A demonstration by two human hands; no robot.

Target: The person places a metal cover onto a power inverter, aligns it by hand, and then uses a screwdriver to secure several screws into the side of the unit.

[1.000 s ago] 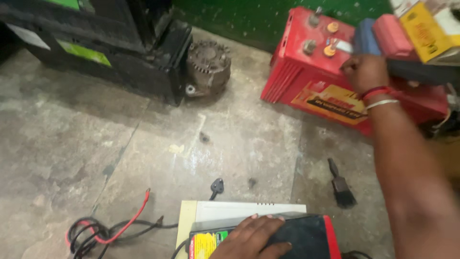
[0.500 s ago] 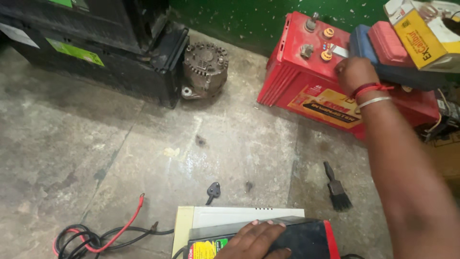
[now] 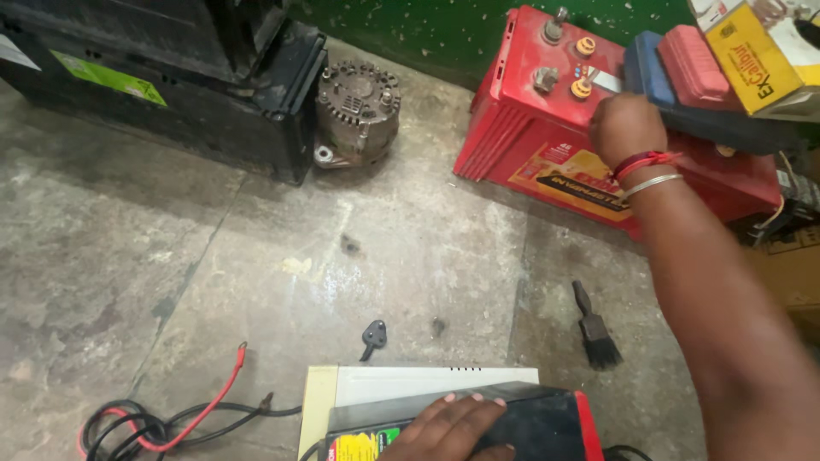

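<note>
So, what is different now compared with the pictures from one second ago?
Very little. The right hand remains on top of the red battery, beside its orange caps, perhaps slightly shifted; whether its grip is closed on anything cannot be seen. The left hand stays flat on the black and red device. The brush, plug, cables and alternator have not moved; only the camera shifted.

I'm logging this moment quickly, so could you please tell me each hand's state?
Left hand: open, resting flat on the black and red battery.
Right hand: on the red battery; grip cannot be told.
</note>
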